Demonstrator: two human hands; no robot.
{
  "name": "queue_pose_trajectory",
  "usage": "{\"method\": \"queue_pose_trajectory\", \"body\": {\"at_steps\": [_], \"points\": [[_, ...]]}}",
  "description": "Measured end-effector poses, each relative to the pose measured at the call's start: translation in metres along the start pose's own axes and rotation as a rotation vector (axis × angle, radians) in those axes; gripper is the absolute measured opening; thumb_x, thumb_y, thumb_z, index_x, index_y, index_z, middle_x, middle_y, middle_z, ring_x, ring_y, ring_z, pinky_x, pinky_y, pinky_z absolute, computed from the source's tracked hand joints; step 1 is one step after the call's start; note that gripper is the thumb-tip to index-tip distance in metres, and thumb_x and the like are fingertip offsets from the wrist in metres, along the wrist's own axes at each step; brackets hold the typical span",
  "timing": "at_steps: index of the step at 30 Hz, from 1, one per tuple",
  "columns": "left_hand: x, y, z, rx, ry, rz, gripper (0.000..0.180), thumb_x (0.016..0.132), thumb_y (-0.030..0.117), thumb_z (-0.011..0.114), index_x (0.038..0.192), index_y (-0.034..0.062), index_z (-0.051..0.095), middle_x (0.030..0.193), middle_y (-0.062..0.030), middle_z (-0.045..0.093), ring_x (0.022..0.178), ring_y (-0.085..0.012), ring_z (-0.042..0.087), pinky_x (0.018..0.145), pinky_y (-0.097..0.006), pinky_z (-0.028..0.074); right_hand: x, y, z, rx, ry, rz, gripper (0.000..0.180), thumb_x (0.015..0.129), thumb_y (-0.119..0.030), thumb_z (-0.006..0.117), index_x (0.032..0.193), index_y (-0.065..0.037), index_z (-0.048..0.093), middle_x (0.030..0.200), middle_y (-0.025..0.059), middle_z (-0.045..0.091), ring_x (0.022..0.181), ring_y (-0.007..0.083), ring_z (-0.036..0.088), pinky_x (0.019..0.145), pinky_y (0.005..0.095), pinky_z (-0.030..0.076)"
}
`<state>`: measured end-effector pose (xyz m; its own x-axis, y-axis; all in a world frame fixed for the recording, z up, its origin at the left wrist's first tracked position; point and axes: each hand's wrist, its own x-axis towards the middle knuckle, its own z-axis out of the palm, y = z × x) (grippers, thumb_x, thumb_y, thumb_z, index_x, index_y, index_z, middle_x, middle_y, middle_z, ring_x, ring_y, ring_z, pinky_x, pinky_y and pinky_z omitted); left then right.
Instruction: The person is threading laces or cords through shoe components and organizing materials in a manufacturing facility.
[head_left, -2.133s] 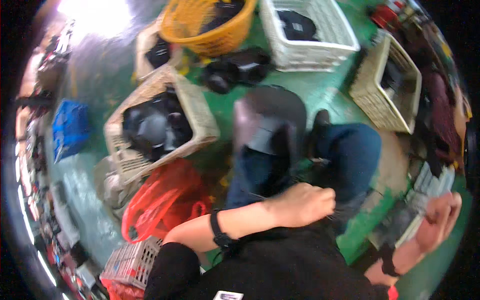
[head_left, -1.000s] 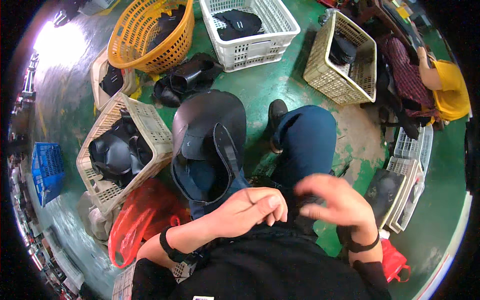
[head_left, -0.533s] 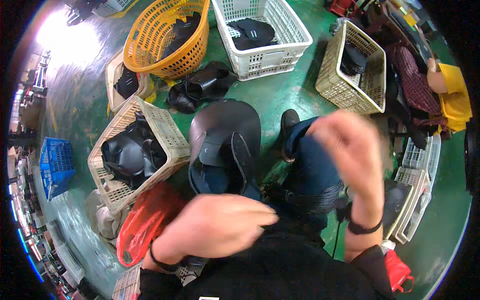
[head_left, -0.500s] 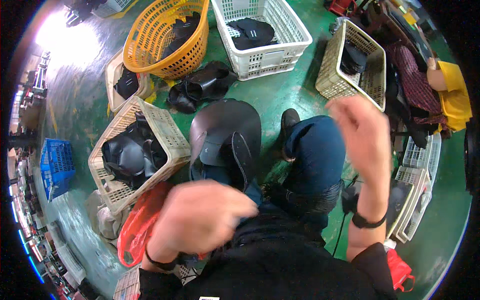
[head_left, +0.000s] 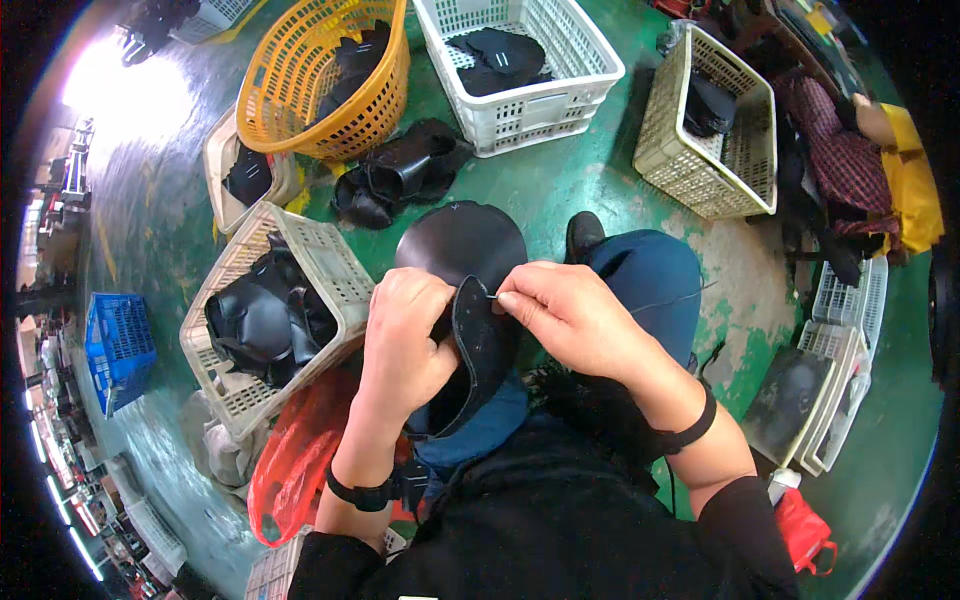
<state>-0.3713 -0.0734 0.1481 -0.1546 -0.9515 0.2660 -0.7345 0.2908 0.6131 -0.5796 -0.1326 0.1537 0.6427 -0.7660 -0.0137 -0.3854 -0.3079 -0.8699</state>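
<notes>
While it rests over the left leg (head_left: 490, 412) of the person, the black piece (head_left: 462, 240) shows a smooth, rounded front with soft shine. Nearer to the body, its flap (head_left: 482, 345) stands up, curved, with a dull face, a thin greyish edge and some small pale dots.

From nine o'clock, the left hand (head_left: 405, 335) has its fingers closed on the flap. From three o'clock, the right hand (head_left: 575, 315) pinches a thin, needle-like tool (head_left: 493, 297) between thumb and forefinger, at the upper edge of the flap.

Just beside the left hand, at nine o'clock, stands a beige crate (head_left: 335, 265) with black parts inside. At eleven o'clock lie loose black parts (head_left: 405, 172), near the rounded edge, and behind them an orange basket (head_left: 370, 115). A white crate (head_left: 525, 125) stands at half past twelve. Between one and two o'clock, the green floor (head_left: 600, 180) stretches toward another crate (head_left: 685, 165); the right knee (head_left: 650, 270) bounds the three o'clock side.
</notes>
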Motion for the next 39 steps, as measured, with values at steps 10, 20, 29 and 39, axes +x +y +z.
{"method": "queue_pose_trajectory", "body": {"at_steps": [10,20,29,39], "points": [[0.002,0.004,0.002,0.002,0.004,-0.043,0.022,0.074,0.001,0.066,0.096,0.0032,0.064,0.089,-0.0121,0.062,0.095,-0.0328,0.057,0.088,-0.042,0.043,0.013,0.001,0.001,-0.146,-0.059,-0.079,0.011,0.09,-0.012,0.059,0.089,-0.001,0.059,0.082,0.0182,0.062,0.081,0.0398,0.061,0.069,0.0463,0.048],[0.004,0.007,0.003,0.022,-0.034,0.034,0.019,0.077,0.0,0.061,0.096,0.0026,0.062,0.088,-0.0137,0.06,0.091,-0.0336,0.057,0.083,-0.044,0.043,0.023,-0.025,-0.012,-0.266,0.237,-0.155,0.023,0.089,-0.017,0.057,0.105,-0.002,0.061,0.091,0.0185,0.063,0.091,0.0387,0.062,0.078,0.0482,0.05],[-0.018,-0.006,0.002,-0.514,0.268,-0.27,0.004,0.087,-0.004,0.062,0.088,-0.0025,0.059,0.085,-0.0112,0.06,0.082,-0.0221,0.06,0.082,-0.033,0.05,0.034,-0.026,0.009,-0.265,-0.043,-0.244,0.01,0.087,-0.012,0.065,0.093,-0.004,0.063,0.087,0.013,0.06,0.089,0.0337,0.059,0.079,0.0432,0.047],[-0.01,0.006,-0.013,-0.219,0.038,-0.097,0.029,0.072,0.002,0.071,0.099,0.0012,0.063,0.095,-0.0127,0.059,0.095,-0.0317,0.058,0.088,-0.04,0.047,0.035,-0.021,0.014,0.172,0.059,-0.009,0.016,0.095,-0.017,0.056,0.1,-0.002,0.059,0.092,0.0175,0.066,0.088,0.0359,0.064,0.076,0.0447,0.05]]}}
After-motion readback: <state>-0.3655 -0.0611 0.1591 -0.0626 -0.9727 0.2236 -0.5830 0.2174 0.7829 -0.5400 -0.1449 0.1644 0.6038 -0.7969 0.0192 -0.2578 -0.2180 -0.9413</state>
